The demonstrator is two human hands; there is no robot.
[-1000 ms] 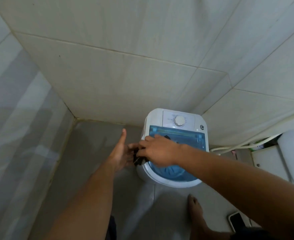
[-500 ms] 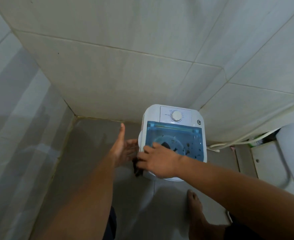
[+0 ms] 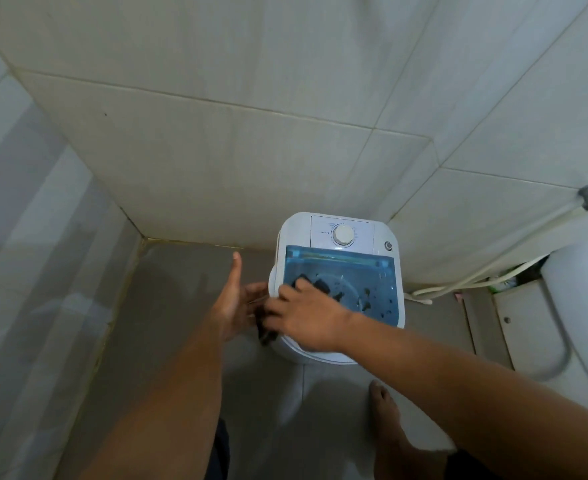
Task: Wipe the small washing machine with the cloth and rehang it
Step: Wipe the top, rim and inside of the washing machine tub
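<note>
Washing machine lid now flatter than before; right hand grasps dark cloth; left hand splayed, thumb raised.

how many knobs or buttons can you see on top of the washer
2. A large round white dial sits mid control panel at the back of the washing machine; a small dark round button sits at the back right corner. The right hand may hide others.
</note>
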